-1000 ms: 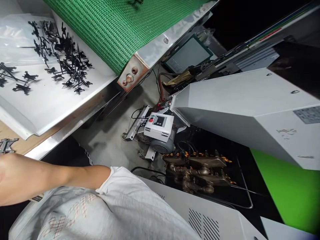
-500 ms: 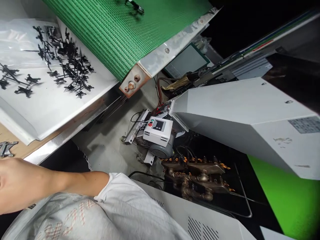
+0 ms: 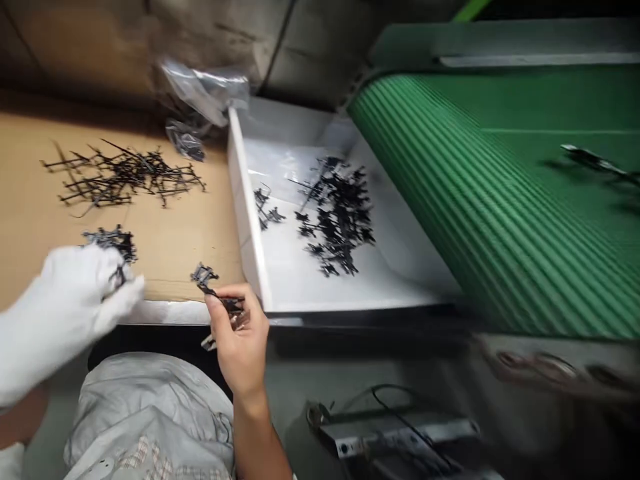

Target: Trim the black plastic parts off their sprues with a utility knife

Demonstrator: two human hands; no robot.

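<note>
My right hand (image 3: pixel 241 337) is bare and closed on a small black plastic part (image 3: pixel 213 288) at the front edge of the cardboard-covered table (image 3: pixel 30 207). My left hand (image 3: pixel 65 300) wears a white glove. It is closed on a black plastic part (image 3: pixel 121 270), just below a small cluster of black parts (image 3: pixel 111 238). A heap of thin black sprue sticks (image 3: pixel 123 175) lies farther back on the cardboard. To the right, a white tray (image 3: pixel 250 220) holds several black moulded parts (image 3: pixel 336 220).
A green ribbed conveyor belt (image 3: pixel 500 200) runs along the right, with a black piece (image 3: pixel 595 160) lying on it. Clear plastic bags (image 3: pixel 205 90) sit behind the tray. Metal machinery and cables (image 3: pixel 390 433) lie below on the floor. My pale shirt (image 3: pixel 145 420) fills the lower left.
The view has swung left from the machines on the floor to the table and tray. Both hands have come into view, each closed on a black part.
</note>
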